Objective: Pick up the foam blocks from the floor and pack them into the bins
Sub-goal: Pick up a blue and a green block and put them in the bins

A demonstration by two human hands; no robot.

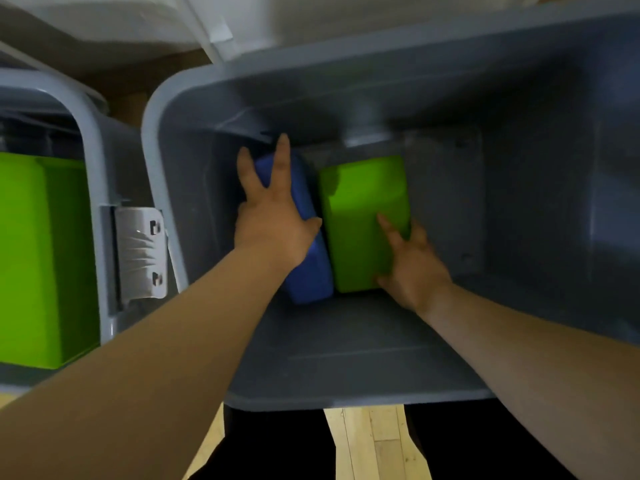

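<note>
Nearest, a strip of wooden floor [367,441] between two dark trouser legs [277,445], with no foam on it in view. Just beyond, the near rim of a large grey bin [346,401], both forearms reaching over it and down inside. On the bin's floor, toward its far-left corner, two blocks side by side and touching: a blue foam block [310,275] on the left, seemingly tipped up on an edge, and a green foam block [363,206] on the right, lying flat. Left hand [273,223] laid over the blue block, fingers straight and splayed wide across its top, thumb hooked at the edge nearest the green one; pressing or steadying rather than pinching. Right hand [414,265] at the green block's near-right corner, fingers stretched out on its top face, thumb against its near end, nothing enclosed. Right half of this bin's floor bare. To the left, a second grey bin [91,133] with a white latch [140,252] on its side and another green block [34,254] already inside. Farthest, something white and blurred [225,26], not identifiable. Judged as mid-task: three blocks packed as far as visible, this pair being seated now, plenty of room left; number remaining on the floor impossible to tell.
</note>
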